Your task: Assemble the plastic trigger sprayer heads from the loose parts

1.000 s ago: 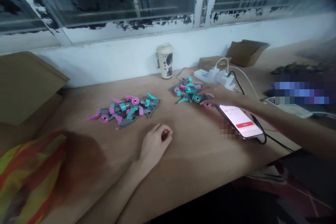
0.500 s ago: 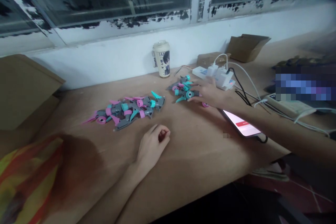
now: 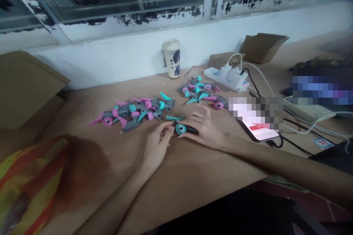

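Note:
My right hand (image 3: 205, 127) is closed around a grey trigger spray head (image 3: 181, 129) with a teal collar and teal trigger, the collar's opening turned toward me. Just left of it, my left hand (image 3: 154, 146) has its thumb and fingers pinched together close to the collar; whatever lies between them is hidden. A pile of similar spray heads (image 3: 135, 108), grey with pink or teal parts, lies beyond my left hand. Farther right, beyond my right hand, is a smaller group of spray heads (image 3: 197, 90), one with a pink collar (image 3: 218, 106) nearest the phone.
A lit phone (image 3: 255, 128) lies right of my right hand. Behind it are a white power strip (image 3: 226, 79) with plugs and cables. A printed coffee cup (image 3: 173, 60) stands by the wall. Cardboard (image 3: 24, 91) and a red-yellow bag (image 3: 33, 180) are at left.
My right hand has come back from the right-hand group toward my left hand, bringing a teal-collared spray head. My left hand stays nearly in place, its fingers now beside that spray head.

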A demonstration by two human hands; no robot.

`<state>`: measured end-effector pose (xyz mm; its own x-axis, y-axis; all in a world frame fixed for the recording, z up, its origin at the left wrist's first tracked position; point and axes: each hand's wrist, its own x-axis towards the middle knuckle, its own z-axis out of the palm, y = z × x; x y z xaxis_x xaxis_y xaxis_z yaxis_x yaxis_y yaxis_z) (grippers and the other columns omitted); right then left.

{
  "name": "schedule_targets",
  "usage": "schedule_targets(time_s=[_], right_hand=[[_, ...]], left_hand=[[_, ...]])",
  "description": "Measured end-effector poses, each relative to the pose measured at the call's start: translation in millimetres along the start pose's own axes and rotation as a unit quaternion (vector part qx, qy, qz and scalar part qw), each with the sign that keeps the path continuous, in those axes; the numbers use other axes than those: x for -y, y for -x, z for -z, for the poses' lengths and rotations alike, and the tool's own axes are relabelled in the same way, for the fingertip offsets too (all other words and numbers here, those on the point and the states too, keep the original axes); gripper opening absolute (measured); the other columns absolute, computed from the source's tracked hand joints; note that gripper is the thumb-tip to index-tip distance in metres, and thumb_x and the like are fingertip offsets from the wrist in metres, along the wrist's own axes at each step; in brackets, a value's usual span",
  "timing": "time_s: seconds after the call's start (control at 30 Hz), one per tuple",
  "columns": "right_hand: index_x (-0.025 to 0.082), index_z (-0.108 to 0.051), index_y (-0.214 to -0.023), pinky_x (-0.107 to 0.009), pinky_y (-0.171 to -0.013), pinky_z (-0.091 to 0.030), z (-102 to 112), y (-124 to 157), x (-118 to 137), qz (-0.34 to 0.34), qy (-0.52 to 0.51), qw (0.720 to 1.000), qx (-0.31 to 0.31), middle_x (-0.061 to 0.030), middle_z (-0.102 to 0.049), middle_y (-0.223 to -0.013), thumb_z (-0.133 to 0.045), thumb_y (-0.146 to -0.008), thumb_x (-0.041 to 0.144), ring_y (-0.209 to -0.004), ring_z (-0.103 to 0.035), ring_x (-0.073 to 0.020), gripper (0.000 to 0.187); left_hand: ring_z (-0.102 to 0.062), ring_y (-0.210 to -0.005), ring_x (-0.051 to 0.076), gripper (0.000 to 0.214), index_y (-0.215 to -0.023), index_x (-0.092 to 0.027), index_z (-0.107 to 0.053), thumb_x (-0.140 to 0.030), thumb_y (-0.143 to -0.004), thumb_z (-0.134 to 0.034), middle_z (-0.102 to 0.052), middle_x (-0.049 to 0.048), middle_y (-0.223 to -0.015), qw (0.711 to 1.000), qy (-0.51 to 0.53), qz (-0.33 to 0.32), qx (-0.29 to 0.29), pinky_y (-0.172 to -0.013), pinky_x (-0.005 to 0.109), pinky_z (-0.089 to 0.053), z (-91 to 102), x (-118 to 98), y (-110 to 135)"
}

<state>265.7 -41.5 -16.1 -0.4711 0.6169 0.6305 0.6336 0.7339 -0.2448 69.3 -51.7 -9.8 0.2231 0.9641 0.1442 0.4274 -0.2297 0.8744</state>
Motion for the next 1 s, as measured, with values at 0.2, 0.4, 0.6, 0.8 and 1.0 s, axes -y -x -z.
schedule_targets(time_s=[0.2,0.4,0.6,0.8,1.0], right_hand=[[0.024,-0.063,-0.104,-0.047,-0.108,-0.011,-12.5,8.0,-0.7,0.017,-0.042,0.999,-0.008,-0.0013,-0.069,-0.089,-0.054,-0.084,0.045,-0.093,-0.059,-0.0168,0.030],[0.027,-0.064,-0.106,-0.046,-0.109,-0.010,-13.7,11.1,-0.4,0.031,-0.041,0.999,-0.006,0.0004,-0.069,-0.088,-0.057,-0.082,0.047,-0.093,-0.058,-0.0162,0.032],[0.027,-0.066,-0.102,-0.045,-0.108,-0.012,-14.3,15.7,-0.8,0.041,-0.053,0.998,-0.006,0.0018,-0.069,-0.087,-0.058,-0.082,0.046,-0.092,-0.058,-0.0146,0.029],[0.026,-0.065,-0.104,-0.044,-0.108,-0.014,-11.8,14.9,1.6,0.049,-0.062,0.997,-0.014,0.0023,-0.070,-0.084,-0.059,-0.082,0.043,-0.089,-0.058,-0.0137,0.028],[0.025,-0.065,-0.101,-0.044,-0.108,-0.014,-13.3,15.2,0.8,0.041,-0.072,0.996,-0.022,0.0019,-0.069,-0.084,-0.059,-0.082,0.041,-0.089,-0.058,-0.0139,0.026]], left_hand=[[-0.062,-0.083,0.016,0.023,-0.100,-0.020,-0.062,-0.032,-0.082,-0.055,-0.067,0.0034,-0.092,0.998,0.018,-0.008,0.066,-0.065,0.024,-0.050,0.7,1.1,-3.6],[-0.058,-0.068,0.012,0.027,-0.098,-0.019,-0.061,-0.029,-0.073,-0.065,-0.064,0.0008,-0.081,0.991,0.038,0.006,0.127,-0.058,0.022,-0.046,3.1,-6.2,-7.2],[-0.053,-0.060,0.009,0.024,-0.091,-0.018,-0.061,-0.022,-0.069,-0.066,-0.059,-0.0030,-0.071,0.988,0.051,0.034,0.142,-0.054,0.021,-0.042,4.4,-9.6,-8.6],[-0.052,-0.062,0.010,0.023,-0.093,-0.019,-0.059,-0.026,-0.072,-0.065,-0.059,-0.0027,-0.075,0.990,0.027,0.028,0.136,-0.055,0.021,-0.041,0.6,-11.7,-5.6],[-0.053,-0.069,0.011,0.022,-0.098,-0.021,-0.057,-0.026,-0.077,-0.062,-0.061,-0.0014,-0.083,0.992,0.014,0.008,0.124,-0.060,0.022,-0.041,-2.4,-5.5,-2.1]])
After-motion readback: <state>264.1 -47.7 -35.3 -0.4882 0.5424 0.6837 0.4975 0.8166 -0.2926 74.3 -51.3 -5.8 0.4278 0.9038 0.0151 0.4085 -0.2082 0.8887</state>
